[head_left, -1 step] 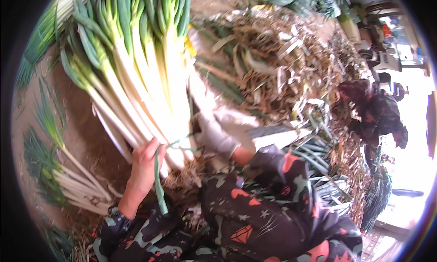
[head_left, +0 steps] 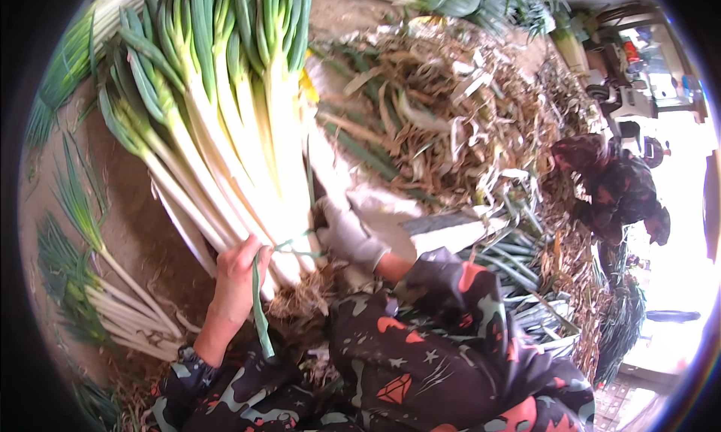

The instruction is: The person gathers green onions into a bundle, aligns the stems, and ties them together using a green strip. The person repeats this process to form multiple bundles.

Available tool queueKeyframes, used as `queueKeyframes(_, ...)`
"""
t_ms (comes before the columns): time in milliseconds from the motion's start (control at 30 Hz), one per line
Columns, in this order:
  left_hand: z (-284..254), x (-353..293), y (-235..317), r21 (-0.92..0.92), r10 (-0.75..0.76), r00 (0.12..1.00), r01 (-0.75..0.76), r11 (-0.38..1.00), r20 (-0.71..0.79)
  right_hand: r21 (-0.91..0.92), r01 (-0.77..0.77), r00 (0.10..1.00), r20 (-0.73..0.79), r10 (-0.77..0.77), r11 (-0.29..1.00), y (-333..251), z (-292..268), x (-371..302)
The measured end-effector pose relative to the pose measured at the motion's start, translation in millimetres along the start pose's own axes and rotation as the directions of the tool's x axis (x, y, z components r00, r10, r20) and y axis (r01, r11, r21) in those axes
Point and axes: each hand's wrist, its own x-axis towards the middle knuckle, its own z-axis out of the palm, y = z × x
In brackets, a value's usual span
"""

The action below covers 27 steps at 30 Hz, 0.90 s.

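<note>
Loose leeks (head_left: 98, 297) lie on the dirt at 9 o'clock. Big leek bundle (head_left: 225, 131) stands centre-left, white stalks down, green tops fanning to 12 o'clock. Judged heavy as a bunch, stalks stiff but snappable, skins slick; best gripped low on the white stalks near the roots. Left hand (head_left: 236, 278), bare, comes up from 7 o'clock, fingers curled, pinching a green tie strip (head_left: 259, 312) against the bundle base. Right hand (head_left: 347, 233), in a pale glove, reaches in from 5 o'clock, fingers pressed together on the stalks by the tie. Trimmings heap (head_left: 451, 124) at 1 o'clock; another person (head_left: 612, 188) at 3 o'clock.
</note>
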Motion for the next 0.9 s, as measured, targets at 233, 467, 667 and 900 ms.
queueKeyframes(233,-5,0,6,-0.012,0.011,1.000,-0.011,1.000,-0.013,-0.029,0.231,0.945,-0.232,-0.232,0.972,44,40,-6)
queueKeyframes(467,1,-4,-3,0.007,-0.011,1.000,0.011,1.000,-0.017,0.083,0.150,0.964,-0.233,-0.127,0.985,52,52,-10)
queueKeyframes(667,5,-2,-8,0.026,-0.022,1.000,0.022,0.999,-0.002,0.150,0.232,0.937,-0.299,-0.180,0.961,55,58,-10)
queueKeyframes(900,7,-5,-14,0.018,-0.028,1.000,0.028,0.999,-0.007,0.130,0.217,0.933,-0.317,-0.167,0.967,49,57,-13)
